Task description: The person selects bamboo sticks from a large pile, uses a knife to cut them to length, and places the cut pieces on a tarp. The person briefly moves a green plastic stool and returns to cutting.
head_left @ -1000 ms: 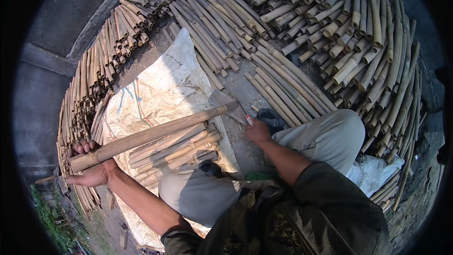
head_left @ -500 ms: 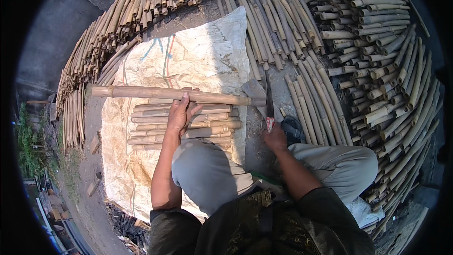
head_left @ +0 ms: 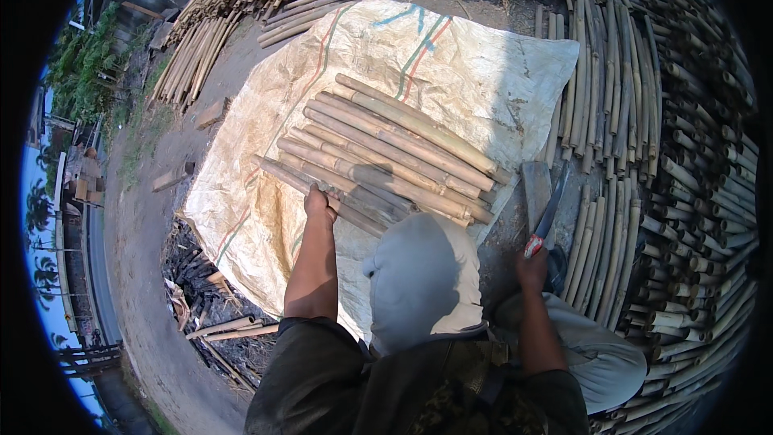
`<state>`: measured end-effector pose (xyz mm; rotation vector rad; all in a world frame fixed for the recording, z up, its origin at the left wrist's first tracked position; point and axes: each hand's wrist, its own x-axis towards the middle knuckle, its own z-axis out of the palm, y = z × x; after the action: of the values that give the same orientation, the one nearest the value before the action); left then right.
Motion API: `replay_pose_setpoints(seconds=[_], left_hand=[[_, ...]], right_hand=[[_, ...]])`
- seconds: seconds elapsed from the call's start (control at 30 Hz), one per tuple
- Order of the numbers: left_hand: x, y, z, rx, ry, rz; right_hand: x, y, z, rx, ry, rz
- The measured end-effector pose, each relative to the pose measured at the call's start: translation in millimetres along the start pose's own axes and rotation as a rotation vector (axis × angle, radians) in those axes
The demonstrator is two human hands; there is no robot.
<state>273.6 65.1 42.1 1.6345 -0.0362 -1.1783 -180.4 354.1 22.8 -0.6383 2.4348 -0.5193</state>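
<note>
My left hand [head_left: 320,203] is closed round the nearest bamboo pole [head_left: 280,173], at the near left side of a row of cut poles. Several more bamboo poles [head_left: 403,145] lie side by side on a pale woven sheet [head_left: 270,109]. In my right hand [head_left: 531,269] is a long knife [head_left: 552,208] with a red and white grip, its blade pointing up and away. Beside the blade stands a flat wooden block [head_left: 535,187]. My bent knee [head_left: 415,282] hides the near ends of some poles.
Stacks of bamboo poles [head_left: 612,89] surround the far and right sides. A short row of poles [head_left: 600,254] lies right of the knife. Charred debris [head_left: 201,266] lies at left, with wood pieces [head_left: 211,113] on the ground and greenery [head_left: 88,56] beyond.
My view has turned leftward. The pole my left hand held up now lies in the row's far side, and that hand grips the nearest pole. The knife stays in my right hand.
</note>
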Motion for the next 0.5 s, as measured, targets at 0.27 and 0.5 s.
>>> replay_pose_setpoints(seconds=[0.27, 0.5], left_hand=[[-0.4, 1.5, 85.5, 0.207, -0.013, 0.153], [5.4, -60.9, 118.3, 1.226, -0.349, 1.078]], right_hand=[[2.3, 6.6, 1.0, -0.058, 0.033, -0.082], [6.6, -8.3, -19.9, -0.065, 0.208, -0.111]])
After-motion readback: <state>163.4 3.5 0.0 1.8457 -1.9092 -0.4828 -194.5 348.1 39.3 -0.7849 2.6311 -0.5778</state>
